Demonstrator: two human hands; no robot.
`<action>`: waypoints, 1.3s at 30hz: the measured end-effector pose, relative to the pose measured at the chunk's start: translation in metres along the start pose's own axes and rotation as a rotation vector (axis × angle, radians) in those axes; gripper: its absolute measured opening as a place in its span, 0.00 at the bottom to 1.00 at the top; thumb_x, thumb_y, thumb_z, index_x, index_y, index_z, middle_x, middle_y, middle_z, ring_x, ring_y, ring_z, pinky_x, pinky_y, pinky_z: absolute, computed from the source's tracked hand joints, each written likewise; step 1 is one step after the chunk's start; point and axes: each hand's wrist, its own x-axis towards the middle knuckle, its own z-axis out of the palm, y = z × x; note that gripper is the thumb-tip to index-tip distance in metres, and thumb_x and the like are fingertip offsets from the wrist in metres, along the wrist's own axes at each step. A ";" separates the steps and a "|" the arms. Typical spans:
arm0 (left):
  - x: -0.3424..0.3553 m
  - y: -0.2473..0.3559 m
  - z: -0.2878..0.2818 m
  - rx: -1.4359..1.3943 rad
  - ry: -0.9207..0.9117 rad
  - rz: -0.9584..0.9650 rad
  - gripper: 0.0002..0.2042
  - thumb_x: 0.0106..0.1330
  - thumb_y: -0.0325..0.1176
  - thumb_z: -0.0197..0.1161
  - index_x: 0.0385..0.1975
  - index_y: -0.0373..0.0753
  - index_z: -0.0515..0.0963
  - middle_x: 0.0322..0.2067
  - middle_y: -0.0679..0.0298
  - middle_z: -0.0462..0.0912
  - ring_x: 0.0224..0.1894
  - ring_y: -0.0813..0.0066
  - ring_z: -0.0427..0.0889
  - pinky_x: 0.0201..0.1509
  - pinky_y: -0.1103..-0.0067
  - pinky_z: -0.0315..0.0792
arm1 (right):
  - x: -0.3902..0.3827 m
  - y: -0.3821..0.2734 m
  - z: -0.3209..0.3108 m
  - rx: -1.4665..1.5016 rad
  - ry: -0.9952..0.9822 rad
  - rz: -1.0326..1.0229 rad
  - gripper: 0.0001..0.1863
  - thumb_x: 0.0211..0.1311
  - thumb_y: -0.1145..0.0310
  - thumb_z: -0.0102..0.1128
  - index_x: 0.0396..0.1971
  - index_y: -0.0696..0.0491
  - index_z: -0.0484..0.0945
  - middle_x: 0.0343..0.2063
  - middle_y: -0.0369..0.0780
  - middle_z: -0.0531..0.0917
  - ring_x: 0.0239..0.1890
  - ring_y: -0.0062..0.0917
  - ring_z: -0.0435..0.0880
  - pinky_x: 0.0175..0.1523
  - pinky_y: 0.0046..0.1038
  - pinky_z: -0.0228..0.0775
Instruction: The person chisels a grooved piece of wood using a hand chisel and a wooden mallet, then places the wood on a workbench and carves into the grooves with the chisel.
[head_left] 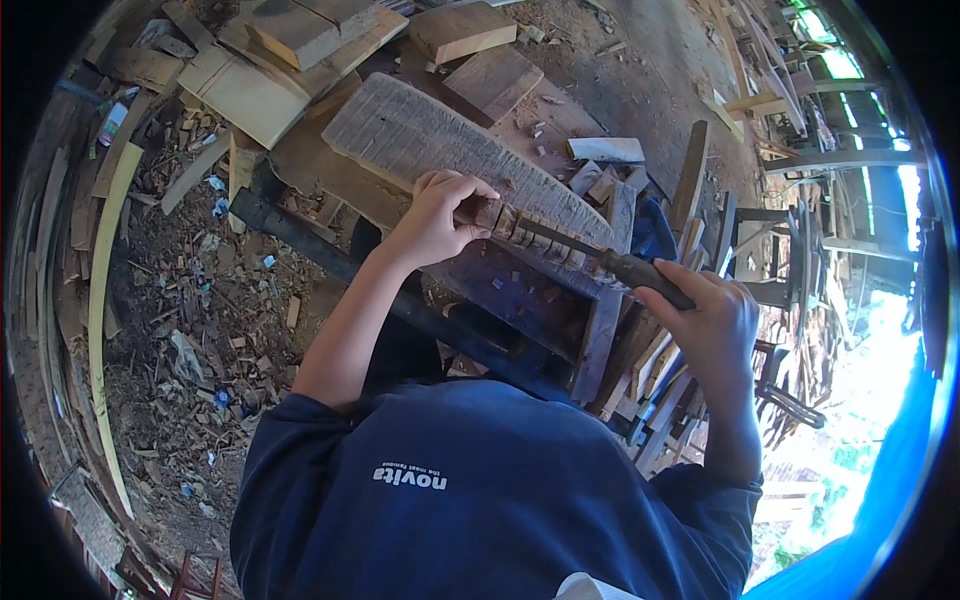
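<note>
My left hand is closed on the near-left end of a small notched wooden piece, with fingers and thumb on either side. A row of cuts runs along this piece, and it lies over a thick wooden board. In my right hand is the dark handle of a long, narrow-bladed hand tool, either a chisel or a file. Its blade points left toward my other hand and lies along the notched piece. The blade's tip is hard to make out against the wood.
Cut wooden blocks and a pale plank lie beyond the board. Wood scraps and chips cover the ground at left. Stacked offcuts stand below my right hand. A metal clamp-like bar is farther right.
</note>
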 end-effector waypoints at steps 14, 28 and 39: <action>0.000 0.003 -0.001 -0.009 0.007 0.001 0.22 0.52 0.31 0.80 0.47 0.48 0.81 0.45 0.65 0.83 0.59 0.61 0.76 0.72 0.62 0.53 | 0.017 -0.014 -0.014 -0.127 -0.032 -0.077 0.19 0.48 0.56 0.81 0.38 0.49 0.90 0.23 0.39 0.87 0.26 0.31 0.86 0.38 0.34 0.75; 0.005 0.003 -0.001 -0.013 -0.031 0.007 0.23 0.49 0.27 0.79 0.47 0.48 0.79 0.41 0.68 0.82 0.55 0.66 0.76 0.70 0.63 0.52 | 0.003 0.028 0.039 0.259 0.084 0.106 0.18 0.45 0.59 0.83 0.36 0.51 0.90 0.22 0.40 0.88 0.23 0.28 0.87 0.33 0.28 0.76; 0.006 0.004 0.000 0.006 -0.030 -0.001 0.24 0.48 0.27 0.79 0.47 0.49 0.80 0.41 0.70 0.82 0.54 0.68 0.77 0.69 0.64 0.52 | -0.021 0.089 0.118 0.631 -0.118 0.478 0.21 0.48 0.62 0.83 0.43 0.51 0.90 0.30 0.39 0.90 0.31 0.19 0.87 0.41 0.23 0.77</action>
